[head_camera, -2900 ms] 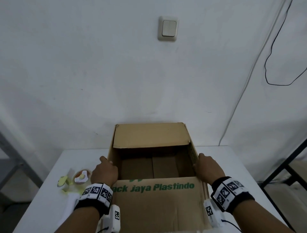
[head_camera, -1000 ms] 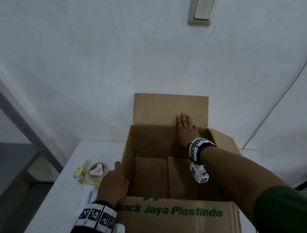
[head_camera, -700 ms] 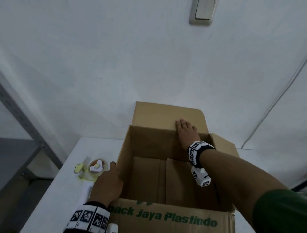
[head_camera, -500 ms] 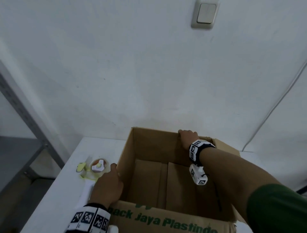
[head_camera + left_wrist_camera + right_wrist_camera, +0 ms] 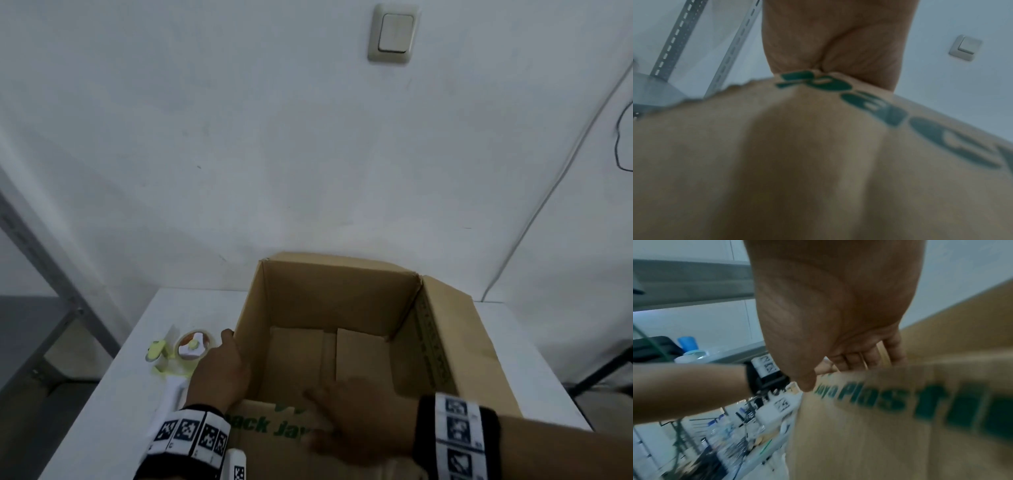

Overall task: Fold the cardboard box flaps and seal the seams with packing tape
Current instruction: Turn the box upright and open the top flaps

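An open brown cardboard box (image 5: 342, 298) stands on a white table (image 5: 113, 411). Its near flap (image 5: 274, 431) carries green lettering, and its right flap (image 5: 455, 342) leans outward. No far flap rises above the back wall. My right hand (image 5: 359, 421) grips the near flap (image 5: 879, 426): the fingers (image 5: 859, 356) hook over its edge and the thumb sits on the printed face. My left hand (image 5: 219, 370) lies against the outside of the left wall near the front corner, thumb along the rim. In the left wrist view only the palm (image 5: 834, 40) shows above the cardboard (image 5: 818, 162).
A tape dispenser (image 5: 191, 349) with a yellow-green frame and white handle lies on the table just left of my left hand. A metal shelf upright (image 5: 51, 274) stands to the left. The wall behind carries a light switch (image 5: 394, 34) and a cable (image 5: 548, 188).
My right hand pushed the far flap back out of sight, left it and came to the near flap, which it now holds. My left hand stayed at the left wall.
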